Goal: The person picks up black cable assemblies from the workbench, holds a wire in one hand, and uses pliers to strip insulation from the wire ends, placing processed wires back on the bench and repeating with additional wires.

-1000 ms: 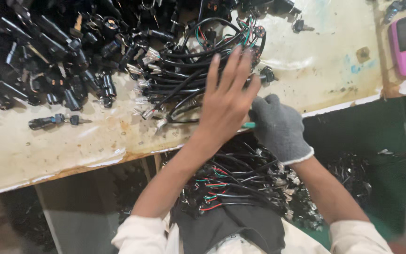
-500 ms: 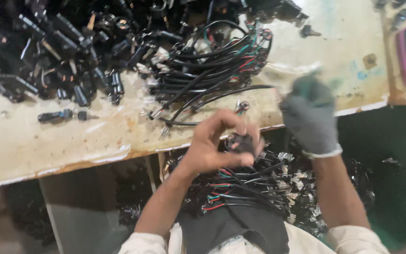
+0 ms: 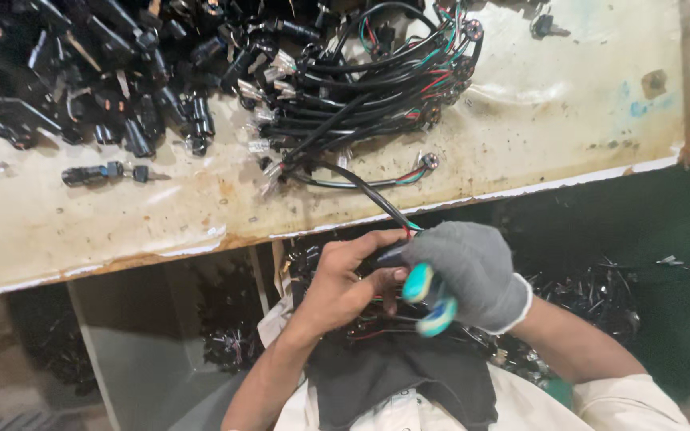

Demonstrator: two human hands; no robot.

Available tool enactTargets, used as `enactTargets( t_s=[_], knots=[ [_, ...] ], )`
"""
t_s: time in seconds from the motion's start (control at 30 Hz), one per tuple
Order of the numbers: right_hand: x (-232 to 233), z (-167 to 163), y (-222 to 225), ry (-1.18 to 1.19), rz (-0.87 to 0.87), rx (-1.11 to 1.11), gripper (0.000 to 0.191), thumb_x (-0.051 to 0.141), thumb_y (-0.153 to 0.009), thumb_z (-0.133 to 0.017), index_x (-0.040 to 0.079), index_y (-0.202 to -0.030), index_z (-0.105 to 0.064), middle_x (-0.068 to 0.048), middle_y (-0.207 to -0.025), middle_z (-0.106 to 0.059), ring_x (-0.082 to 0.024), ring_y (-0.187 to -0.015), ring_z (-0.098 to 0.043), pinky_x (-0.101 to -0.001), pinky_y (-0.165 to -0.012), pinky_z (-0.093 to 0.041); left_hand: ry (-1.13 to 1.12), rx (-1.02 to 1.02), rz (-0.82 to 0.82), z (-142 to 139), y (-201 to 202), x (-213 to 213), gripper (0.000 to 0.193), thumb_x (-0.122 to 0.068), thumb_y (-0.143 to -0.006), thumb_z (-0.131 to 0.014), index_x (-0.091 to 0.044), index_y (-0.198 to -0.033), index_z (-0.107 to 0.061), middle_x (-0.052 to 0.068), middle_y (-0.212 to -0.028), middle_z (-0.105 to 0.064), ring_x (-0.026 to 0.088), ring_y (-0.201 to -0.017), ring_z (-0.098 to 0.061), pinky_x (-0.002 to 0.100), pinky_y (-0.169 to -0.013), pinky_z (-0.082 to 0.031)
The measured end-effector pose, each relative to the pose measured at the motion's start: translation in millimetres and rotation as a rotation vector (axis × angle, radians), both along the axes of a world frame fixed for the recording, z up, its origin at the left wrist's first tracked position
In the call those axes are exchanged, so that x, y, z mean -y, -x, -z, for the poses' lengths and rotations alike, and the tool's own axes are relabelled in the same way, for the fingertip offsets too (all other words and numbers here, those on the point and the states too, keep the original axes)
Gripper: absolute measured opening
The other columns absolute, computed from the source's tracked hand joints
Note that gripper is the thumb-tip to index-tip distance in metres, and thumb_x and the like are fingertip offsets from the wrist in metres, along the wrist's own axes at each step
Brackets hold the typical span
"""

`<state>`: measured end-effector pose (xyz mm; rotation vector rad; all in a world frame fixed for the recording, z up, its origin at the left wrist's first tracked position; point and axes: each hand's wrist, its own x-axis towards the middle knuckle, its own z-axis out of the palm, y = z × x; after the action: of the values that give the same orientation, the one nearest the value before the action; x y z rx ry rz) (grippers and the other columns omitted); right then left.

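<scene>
While the worn, cream-coloured bench top (image 3: 521, 136) fills the upper part of the view, its chipped front edge (image 3: 473, 195) runs from lower left up to the right, and both hands work just below and in front of that edge, over the lap; open room lies on the bare right half of the bench, whereas the left half is crowded with a heap of black connectors (image 3: 97, 72) and a bundle of black wire harnesses (image 3: 361, 80); below the edge, more harnesses (image 3: 600, 295) hang in the dark space by the right arm. Compared with half a second ago, the gloved right hand (image 3: 465, 275) has dropped from the bench edge to meet the bare left hand (image 3: 345, 283), and the two now touch. A black cable (image 3: 365, 191) trails off the bundle, crosses the edge and slants down to the right into the hands; its long axis runs from upper left to lower right, its near end hidden between the fingers. The left hand is curled narrowly round that cable end; the right hand, in a grey glove with teal fingertips (image 3: 418, 283), is closed against the same piece, though what exactly it pinches cannot be told.
</scene>
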<state>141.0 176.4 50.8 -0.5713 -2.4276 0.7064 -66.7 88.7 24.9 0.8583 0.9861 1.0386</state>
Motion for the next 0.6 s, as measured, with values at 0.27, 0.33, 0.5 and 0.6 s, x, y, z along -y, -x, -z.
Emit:
enactTargets(
  t_s=[0.27,0.33,0.5,0.6],
  knots=[
    [19.7,6.7,14.9,1.28,0.687,-0.276,0.013,0.007,-0.083,-0.073,0.01,-0.09,-0.063,-0.008,-0.074,-0.055,-0.028,-0.054,-0.046,-0.0355,-0.05,-0.037,-0.212,-0.434,-0.092,-19.7,-9.2,0.1,0.045,-0.012,-0.089,-0.074,-0.001,-0.13,-0.062,0.015,-0.101,-0.074,0.018,-0.071,-0.065,0.03,-0.064,-0.054],
    [19.7,5.8,14.2,0.517,0.361,0.018,0.016,0.014,-0.074,-0.077,0.015,-0.083,-0.064,-0.006,-0.072,-0.059,-0.027,-0.062,-0.056,-0.0374,-0.056,-0.043,-0.208,-0.45,-0.083,-21.1,-9.8,-0.9,0.044,-0.013,-0.09,-0.074,-0.002,-0.131,-0.063,0.017,-0.096,-0.071,0.02,-0.075,-0.064,0.032,-0.066,-0.053],
    [16.1,5.0,16.2,0.35,0.297,0.19,0.016,0.016,-0.072,-0.077,0.014,-0.085,-0.067,-0.004,-0.072,-0.061,-0.02,-0.066,-0.059,-0.036,-0.056,-0.045,0.002,-0.327,0.08,-18.3,-6.7,-2.6,0.042,-0.018,-0.096,-0.067,-0.005,-0.136,-0.062,0.01,-0.083,-0.074,0.014,-0.069,-0.067,0.031,-0.069,-0.055],
    [17.2,8.9,19.1,0.809,0.593,0.079,0.008,0.007,-0.083,-0.072,0.008,-0.086,-0.064,-0.002,-0.075,-0.061,-0.012,-0.068,-0.059,-0.0323,-0.058,-0.048,-0.165,-0.513,0.014,-14.5,-8.4,-0.6,0.041,-0.021,-0.099,-0.072,-0.001,-0.132,-0.06,0.012,-0.088,-0.073,0.012,-0.079,-0.066,0.03,-0.072,-0.054]
  ],
)
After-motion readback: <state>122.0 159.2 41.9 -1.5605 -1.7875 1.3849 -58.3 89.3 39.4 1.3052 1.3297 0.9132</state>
